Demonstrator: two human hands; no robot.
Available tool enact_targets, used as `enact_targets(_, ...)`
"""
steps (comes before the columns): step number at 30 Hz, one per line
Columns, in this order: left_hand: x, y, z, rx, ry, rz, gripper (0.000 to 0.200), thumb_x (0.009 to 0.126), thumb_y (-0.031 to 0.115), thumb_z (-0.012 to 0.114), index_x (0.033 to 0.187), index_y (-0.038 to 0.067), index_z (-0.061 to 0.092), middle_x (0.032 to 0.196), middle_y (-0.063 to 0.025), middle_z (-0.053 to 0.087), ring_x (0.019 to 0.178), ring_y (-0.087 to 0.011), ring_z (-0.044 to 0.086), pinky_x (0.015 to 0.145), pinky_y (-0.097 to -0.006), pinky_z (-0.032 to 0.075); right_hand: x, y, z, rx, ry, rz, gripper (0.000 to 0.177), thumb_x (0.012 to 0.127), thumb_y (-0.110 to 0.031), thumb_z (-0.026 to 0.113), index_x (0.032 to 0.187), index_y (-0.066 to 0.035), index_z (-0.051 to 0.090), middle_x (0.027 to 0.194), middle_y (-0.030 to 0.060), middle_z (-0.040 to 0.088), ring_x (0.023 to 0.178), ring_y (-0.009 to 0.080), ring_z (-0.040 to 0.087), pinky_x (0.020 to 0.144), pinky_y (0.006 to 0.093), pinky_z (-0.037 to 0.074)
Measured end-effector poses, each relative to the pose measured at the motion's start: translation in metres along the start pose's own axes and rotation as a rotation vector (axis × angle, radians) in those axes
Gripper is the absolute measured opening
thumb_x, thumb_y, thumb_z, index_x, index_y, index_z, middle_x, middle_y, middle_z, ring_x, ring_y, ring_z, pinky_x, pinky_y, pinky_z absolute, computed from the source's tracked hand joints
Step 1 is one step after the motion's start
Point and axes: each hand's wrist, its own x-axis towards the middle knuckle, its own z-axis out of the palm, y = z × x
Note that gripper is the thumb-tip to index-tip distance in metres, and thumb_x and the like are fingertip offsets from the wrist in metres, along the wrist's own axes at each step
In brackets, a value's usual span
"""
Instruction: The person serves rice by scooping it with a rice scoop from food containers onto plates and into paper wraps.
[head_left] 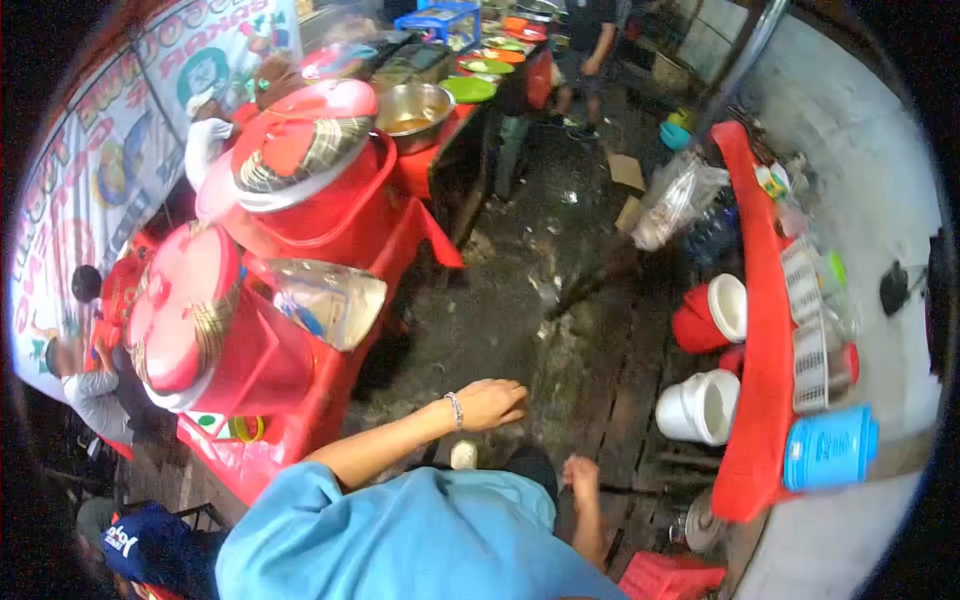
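Out in front of my body, my left hand hangs over the dark floor with a silver bracelet at the wrist. Its fingers are loosely bent and a little apart, and nothing shows in them. Low at my right side is my right hand, small and slightly blurred, with the fingers curled in and nothing visible in them. Neither hand touches anything. Nearest to my left hand is the red-covered table, carrying a pink lidded tub and a clear plastic bag.
A larger red tub, a metal bowl and green plates line the left. Along the right stand white buckets, a red shelf and a blue container. A person stands far down the aisle; others sit left.
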Motion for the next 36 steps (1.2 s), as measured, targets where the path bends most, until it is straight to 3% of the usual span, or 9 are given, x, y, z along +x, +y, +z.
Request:
enact_targets(5,0.050,-0.088,-0.051,-0.249,0.346,-0.107,0.027,0.087,0.024,0.060,0.101,0.002,0.056,0.099,-0.0167,0.061,0.096,-0.0343,0.059,0.084,-0.0415,0.047,0.166,-0.201,0.053,0.041,-0.191,-0.393,0.028,0.094,-0.022,0.054,0.112,0.000,0.059,0.087,0.0092,0.067,0.069,0.0138,0.063,0.062,0.0272,0.050)
enact_targets(9,0.046,-0.184,-0.024,-0.320,0.307,-0.470,0.033,0.086,0.025,0.061,0.107,0.001,0.057,0.101,-0.0200,0.062,0.096,-0.0347,0.060,0.084,-0.0412,0.048,0.284,-0.308,0.116,-0.191,-0.329,-0.227,0.038,0.093,-0.014,0.053,0.127,0.001,0.047,0.101,0.0133,0.065,0.069,0.0158,0.066,0.062,0.0294,0.053)
enact_targets(13,0.052,-0.264,-0.021,-0.391,0.225,-0.945,0.035,0.086,0.028,0.060,0.104,-0.002,0.058,0.100,-0.0228,0.062,0.094,-0.0379,0.060,0.082,-0.0441,0.048,0.485,-0.402,0.200,-0.486,-0.421,-0.588,0.043,0.090,-0.027,0.060,0.119,0.004,0.049,0.096,0.0110,0.063,0.065,0.0139,0.058,0.059,0.0314,0.047)
enact_targets(14,0.059,-0.270,-0.037,-0.368,0.362,-1.005,0.033,0.087,0.026,0.060,0.107,-0.001,0.058,0.100,-0.0220,0.062,0.091,-0.0360,0.062,0.080,-0.0423,0.049,0.487,-0.470,0.228,-0.413,-0.454,-0.397,0.044,0.089,-0.031,0.062,0.114,0.003,0.052,0.094,0.0117,0.063,0.062,0.0146,0.056,0.056,0.0337,0.046)
enact_targets(19,0.124,-0.303,-0.140,-0.580,0.837,-1.031,0.029,0.090,0.020,0.058,0.110,-0.001,0.056,0.102,-0.0180,0.062,0.092,-0.0323,0.063,0.081,-0.0375,0.049,0.656,-0.666,0.367,-0.417,-0.402,-0.723,0.044,0.084,-0.028,0.069,0.112,0.002,0.055,0.068,0.0054,0.057,0.050,0.0099,0.050,0.043,0.0272,0.041)
enact_targets(22,0.153,-0.353,-0.151,-0.540,0.940,-1.099,0.030,0.090,0.018,0.058,0.114,0.000,0.056,0.102,-0.0160,0.064,0.094,-0.0264,0.063,0.084,-0.0333,0.047,0.742,-0.751,0.437,-0.660,-0.145,-0.944,0.051,0.080,-0.034,0.071,0.108,0.005,0.056,0.080,0.0138,0.061,0.068,0.0239,0.059,0.059,0.0385,0.048)
enact_targets(27,0.208,-0.433,-0.212,-0.603,0.765,-1.055,0.032,0.091,0.023,0.055,0.114,0.001,0.056,0.110,-0.0214,0.061,0.104,-0.0364,0.058,0.087,-0.0408,0.046,0.793,-0.798,0.506,-0.972,0.092,-0.696,0.080,0.070,-0.044,0.077,0.123,0.004,0.044,0.133,0.0252,0.041,0.112,0.0413,0.052,0.089,0.0466,0.046)
enact_targets(31,0.238,-0.464,-0.284,-0.554,0.665,-0.901,0.036,0.092,0.024,0.055,0.119,0.001,0.053,0.109,-0.0207,0.062,0.104,-0.0345,0.059,0.089,-0.0410,0.046,0.891,-0.788,0.507,-0.642,-0.212,-0.702,0.062,0.074,-0.040,0.075,0.110,0.005,0.052,0.107,0.0237,0.062,0.097,0.0378,0.062,0.082,0.0445,0.050)
enact_targets(36,0.280,-0.492,-0.327,-0.566,0.648,-0.739,0.037,0.091,0.025,0.056,0.121,0.003,0.051,0.109,-0.0178,0.061,0.103,-0.0331,0.059,0.088,-0.0401,0.047,0.858,-0.817,0.487,-0.878,-0.083,-0.958,0.048,0.083,-0.035,0.066,0.104,0.004,0.050,0.100,0.0268,0.061,0.092,0.0432,0.060,0.079,0.0483,0.049)
